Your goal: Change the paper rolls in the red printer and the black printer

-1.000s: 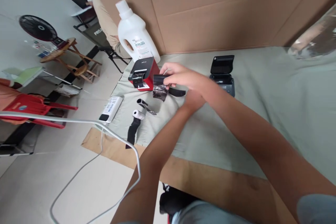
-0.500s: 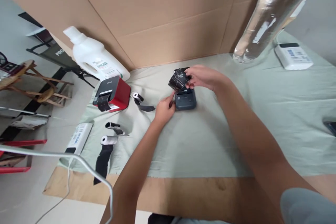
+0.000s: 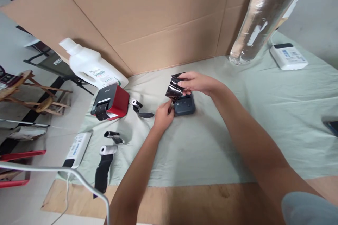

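My right hand pinches a shiny black ribbon roll just above a small dark grey printer on the green cloth. My left hand rests at the printer's left edge, fingers curled, thumb and forefinger touching the loose lower end of the ribbon. A red and black printer stands to the left. Between the two printers lies a small white-cored roll with a black strip.
A white jug leans by the cardboard wall. Two more rolls and a white power strip lie at the cloth's left edge. A clear plastic roll and a white box stand at the back right. Grey cable crosses front left.
My hands carried the black ribbon from beside the red printer over to the grey printer. The view swung right, and the ribbon now hangs slightly unrolled over that printer.
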Tool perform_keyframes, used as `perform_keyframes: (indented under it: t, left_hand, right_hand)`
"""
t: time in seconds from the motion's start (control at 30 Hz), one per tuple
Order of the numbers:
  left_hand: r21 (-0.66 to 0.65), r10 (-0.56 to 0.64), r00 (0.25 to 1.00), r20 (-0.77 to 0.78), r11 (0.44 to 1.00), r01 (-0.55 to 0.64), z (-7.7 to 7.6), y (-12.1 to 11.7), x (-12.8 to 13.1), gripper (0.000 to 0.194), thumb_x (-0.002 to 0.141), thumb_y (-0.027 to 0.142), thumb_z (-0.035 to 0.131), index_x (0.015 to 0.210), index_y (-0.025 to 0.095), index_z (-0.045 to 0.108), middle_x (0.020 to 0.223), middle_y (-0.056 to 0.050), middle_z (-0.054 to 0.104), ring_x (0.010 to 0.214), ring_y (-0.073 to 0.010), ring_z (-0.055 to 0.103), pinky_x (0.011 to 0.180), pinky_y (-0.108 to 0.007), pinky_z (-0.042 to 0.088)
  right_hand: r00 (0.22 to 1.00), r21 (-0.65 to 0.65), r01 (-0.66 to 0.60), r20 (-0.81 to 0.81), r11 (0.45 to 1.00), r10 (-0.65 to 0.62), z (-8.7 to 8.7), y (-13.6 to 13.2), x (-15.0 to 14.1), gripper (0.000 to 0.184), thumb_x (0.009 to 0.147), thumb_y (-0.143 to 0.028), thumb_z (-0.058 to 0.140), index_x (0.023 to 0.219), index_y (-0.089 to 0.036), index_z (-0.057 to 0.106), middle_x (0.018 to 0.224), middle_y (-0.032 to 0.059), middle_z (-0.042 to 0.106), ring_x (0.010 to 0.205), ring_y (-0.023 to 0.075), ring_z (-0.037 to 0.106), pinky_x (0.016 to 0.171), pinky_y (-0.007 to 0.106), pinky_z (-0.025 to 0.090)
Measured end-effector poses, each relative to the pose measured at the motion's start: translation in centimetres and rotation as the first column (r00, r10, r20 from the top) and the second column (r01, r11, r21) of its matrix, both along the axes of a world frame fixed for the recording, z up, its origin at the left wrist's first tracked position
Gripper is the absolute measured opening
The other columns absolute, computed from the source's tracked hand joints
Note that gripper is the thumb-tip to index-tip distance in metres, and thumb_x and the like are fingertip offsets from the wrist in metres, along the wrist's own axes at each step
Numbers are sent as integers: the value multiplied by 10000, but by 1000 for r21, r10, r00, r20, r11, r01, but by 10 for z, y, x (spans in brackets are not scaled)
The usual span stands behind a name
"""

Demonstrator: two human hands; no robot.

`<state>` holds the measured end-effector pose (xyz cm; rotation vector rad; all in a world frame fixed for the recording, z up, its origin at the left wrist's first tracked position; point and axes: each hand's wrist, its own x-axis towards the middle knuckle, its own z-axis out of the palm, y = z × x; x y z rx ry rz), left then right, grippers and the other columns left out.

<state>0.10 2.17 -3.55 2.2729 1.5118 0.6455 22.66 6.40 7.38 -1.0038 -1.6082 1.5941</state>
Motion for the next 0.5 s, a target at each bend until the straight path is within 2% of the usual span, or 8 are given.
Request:
perform_keyframes:
  t: [0.13,0.3,0.4,0.5]
  left_hand:
    - [-32,7,998,58,999,-5,-2,0,-1,648,869,174,518,1511,133,441,799,-7,602,737,-175,542,747,-291,449]
    - [-28,13,985,172,1000,-8,-4,-2,-2,727,899,195,497,1595,153,292,796,19,559,725,-149,526,742,-272,445]
    - [29,10,967,253,999,-18,-2,-4,-2,691,934,235,497,1594,184,297,799,29,530,721,-132,512,745,-255,449]
    - [99,-28,947,320,995,-4,-1,-8,-3,566,979,302,477,1533,209,414,786,27,498,725,-129,499,744,-248,460]
  right_hand:
    - [999,-39,-15,-41,999,13,11,-5,5,241,855,-345,792,884,-143,664,744,43,654,630,132,603,569,231,482]
    - [992,-117,-71,-111,991,58,12,-5,10,321,814,-400,822,927,-145,664,767,62,674,651,153,610,616,266,515]
    - [988,-53,-145,-61,988,141,13,-6,10,280,837,-391,793,894,-144,673,784,47,651,668,136,575,615,250,476]
    - [978,70,-206,61,976,202,17,-9,10,211,855,-359,757,861,-157,696,775,10,605,683,121,519,610,231,425]
